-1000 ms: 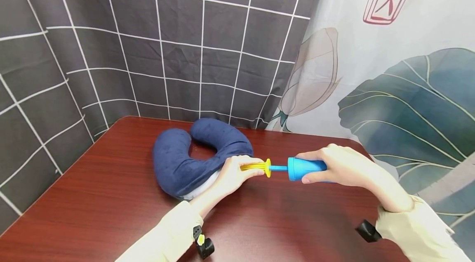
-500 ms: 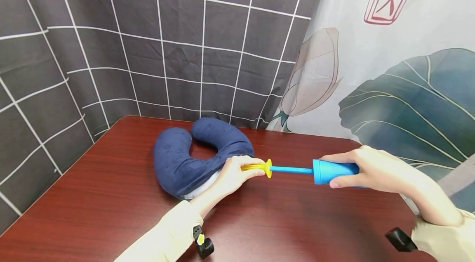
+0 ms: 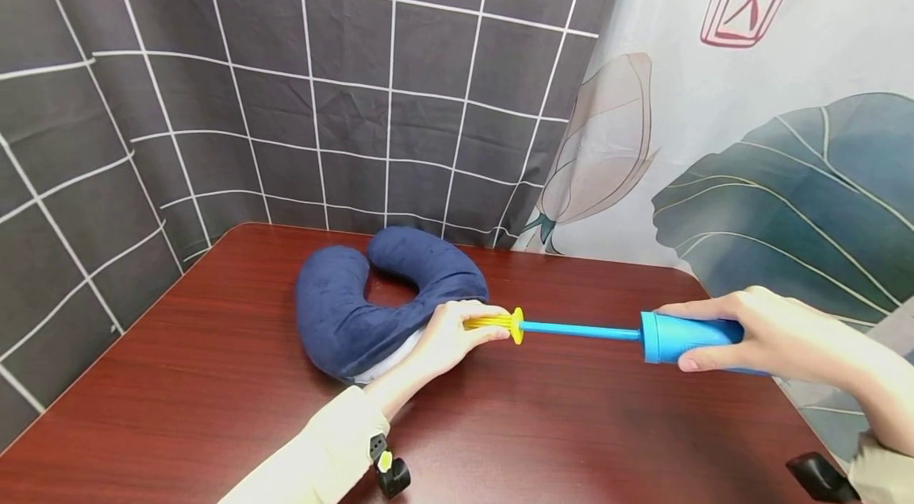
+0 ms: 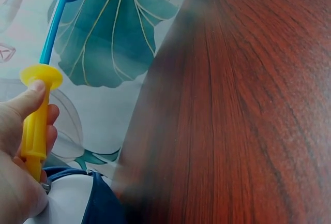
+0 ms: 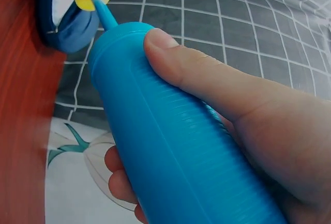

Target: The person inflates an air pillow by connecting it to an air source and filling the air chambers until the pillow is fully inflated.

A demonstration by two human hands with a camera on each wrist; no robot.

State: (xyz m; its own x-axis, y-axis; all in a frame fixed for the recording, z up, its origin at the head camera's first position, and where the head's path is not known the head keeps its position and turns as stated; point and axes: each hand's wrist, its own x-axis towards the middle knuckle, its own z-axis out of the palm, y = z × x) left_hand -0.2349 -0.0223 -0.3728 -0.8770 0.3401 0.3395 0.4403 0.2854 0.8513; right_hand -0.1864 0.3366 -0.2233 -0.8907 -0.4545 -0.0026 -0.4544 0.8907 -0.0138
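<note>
A hand air pump spans the space between my two hands, its thin blue rod drawn well out of the barrel. My left hand grips the yellow end piece, thumb just under its round flange. That piece narrows toward a white inner part showing at the pillow's opened cover; whether it sits inside is hidden by the hand. My right hand wraps around the blue ribbed barrel, thumb along its side. The navy U-shaped neck pillow lies on the table beside my left hand.
The reddish-brown wooden table extends under both arms. Behind it hangs a dark grid-patterned curtain, with a white leaf-print curtain at the right. Black wrist cameras are strapped to the sleeves.
My right hand has moved to the right with the blue barrel, so more of the rod shows. The left hand and the pillow have stayed almost in place.
</note>
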